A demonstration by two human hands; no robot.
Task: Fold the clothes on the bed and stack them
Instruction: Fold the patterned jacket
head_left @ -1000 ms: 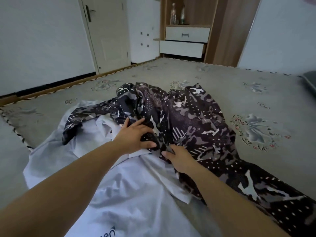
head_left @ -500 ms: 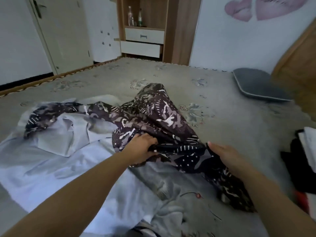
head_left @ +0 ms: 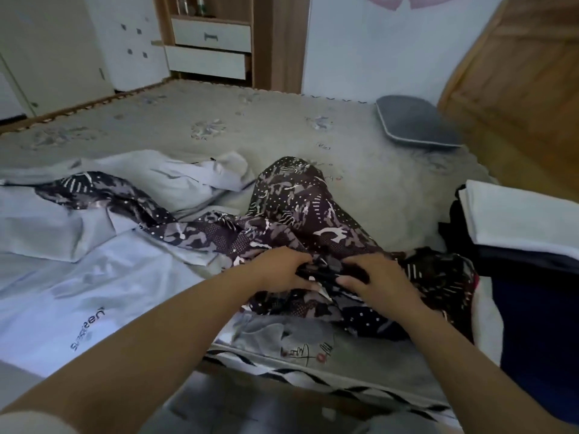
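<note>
- Camouflage fabric, dark with pale blotches and white dots, now sits bunched at the near edge of the bed; half a second ago the two hands were well apart on it, and the camouflage garment has since been dragged nearer to the person.
- Left hand and right hand have come together, almost touching; the fingers of both are curled into the same gathered fold, clamped on the cloth.
- Judged from this, the garment is being pulled clear of the pile and an edge is being sought; folding proper has not begun.
- One long patterned limb trails away to the left across the white shirt; the shirt lies flat, smooth and slightly glossy, with small dark lettering near its hem.
- The camouflage cloth looks thin and limp, humping into a soft ridge beyond the hands; it will likely slip and crease easily.
- The bed cover is grey and matte, with faint flower motifs and a striped border at the near edge.
- At the right, the folded stack shows a white layer over dark ones, square-edged; a grey cushion lies far off by the wooden headboard.
</note>
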